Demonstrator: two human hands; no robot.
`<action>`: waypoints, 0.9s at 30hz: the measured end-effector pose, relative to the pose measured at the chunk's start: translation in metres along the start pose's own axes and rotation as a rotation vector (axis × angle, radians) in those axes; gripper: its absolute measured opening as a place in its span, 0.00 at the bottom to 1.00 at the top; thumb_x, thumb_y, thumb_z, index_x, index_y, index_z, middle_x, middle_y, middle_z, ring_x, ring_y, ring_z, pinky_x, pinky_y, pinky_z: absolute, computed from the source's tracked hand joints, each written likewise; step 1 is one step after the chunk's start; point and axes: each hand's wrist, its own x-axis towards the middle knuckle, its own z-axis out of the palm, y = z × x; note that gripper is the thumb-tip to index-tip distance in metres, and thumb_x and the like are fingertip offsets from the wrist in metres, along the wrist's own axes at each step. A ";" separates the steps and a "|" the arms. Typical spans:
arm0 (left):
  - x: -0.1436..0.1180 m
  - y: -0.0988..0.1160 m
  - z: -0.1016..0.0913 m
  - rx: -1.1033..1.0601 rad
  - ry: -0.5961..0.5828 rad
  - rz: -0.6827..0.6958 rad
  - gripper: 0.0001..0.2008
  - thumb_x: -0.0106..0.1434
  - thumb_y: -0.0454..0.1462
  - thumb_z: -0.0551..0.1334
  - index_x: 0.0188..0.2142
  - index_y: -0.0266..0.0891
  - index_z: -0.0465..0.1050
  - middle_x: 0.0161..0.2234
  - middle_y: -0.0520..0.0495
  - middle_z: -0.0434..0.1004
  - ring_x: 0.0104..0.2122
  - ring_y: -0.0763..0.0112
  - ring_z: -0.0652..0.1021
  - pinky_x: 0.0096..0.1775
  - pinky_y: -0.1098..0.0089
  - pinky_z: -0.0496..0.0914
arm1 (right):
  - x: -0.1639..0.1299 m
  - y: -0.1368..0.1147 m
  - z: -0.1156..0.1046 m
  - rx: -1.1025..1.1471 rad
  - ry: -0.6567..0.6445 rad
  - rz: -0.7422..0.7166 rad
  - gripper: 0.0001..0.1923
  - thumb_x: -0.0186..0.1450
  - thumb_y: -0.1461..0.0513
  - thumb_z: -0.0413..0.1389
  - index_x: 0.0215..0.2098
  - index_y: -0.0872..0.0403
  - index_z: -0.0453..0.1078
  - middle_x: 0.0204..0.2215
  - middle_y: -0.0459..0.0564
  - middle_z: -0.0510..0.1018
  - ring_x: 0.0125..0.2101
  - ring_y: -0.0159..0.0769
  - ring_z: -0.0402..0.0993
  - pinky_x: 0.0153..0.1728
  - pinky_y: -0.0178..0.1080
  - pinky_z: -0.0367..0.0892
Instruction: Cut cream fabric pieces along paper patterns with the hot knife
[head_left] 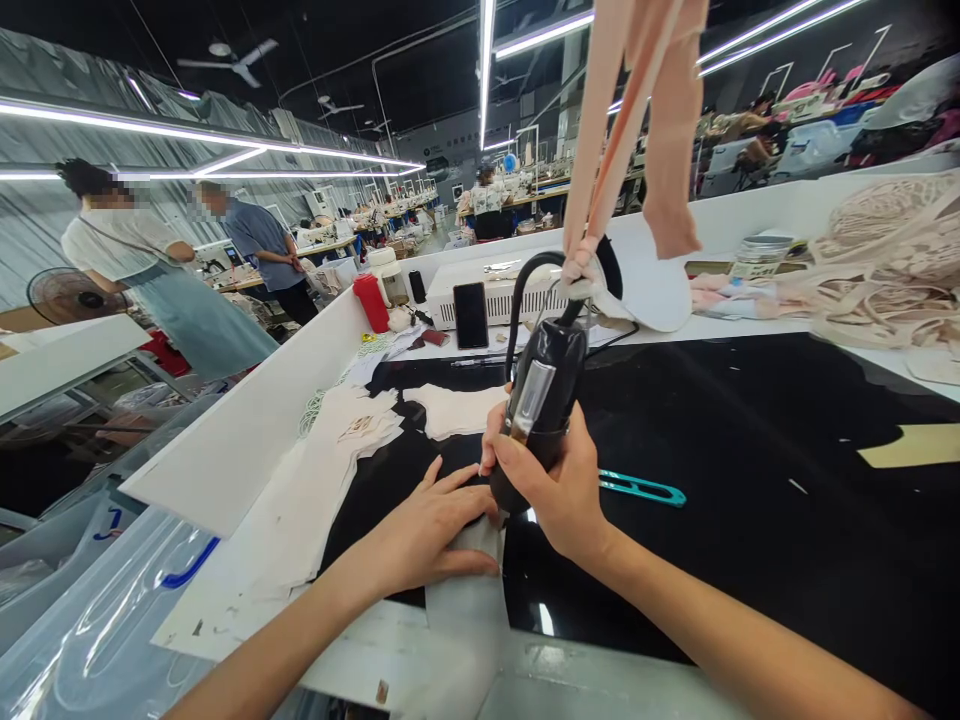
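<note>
Black tool (556,372), one, gripped by the right hand (564,492); left hand (429,532) spread over one grey strip (466,608).

Two hands (439,527) (571,497), one black tool (564,362), one teal tool (652,489), at least two ceiling fans (241,67), farther ones unclear

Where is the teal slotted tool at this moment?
In the head view, the teal slotted tool lies on the black tabletop, just right of the right hand.

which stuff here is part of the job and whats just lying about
Seemingly part of the job:
black handheld tool, gripped in the right hand
grey strip, under the left hand
stacked pale pieces, probably

Apparently just lying about:
phone
turquoise tool
red container
</note>
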 end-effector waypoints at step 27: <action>0.005 0.008 -0.008 -0.024 -0.049 -0.058 0.23 0.68 0.43 0.80 0.58 0.48 0.79 0.72 0.43 0.74 0.80 0.42 0.59 0.76 0.23 0.41 | -0.007 -0.007 -0.003 0.030 0.016 -0.004 0.21 0.65 0.53 0.70 0.52 0.44 0.69 0.36 0.41 0.81 0.31 0.36 0.79 0.40 0.45 0.84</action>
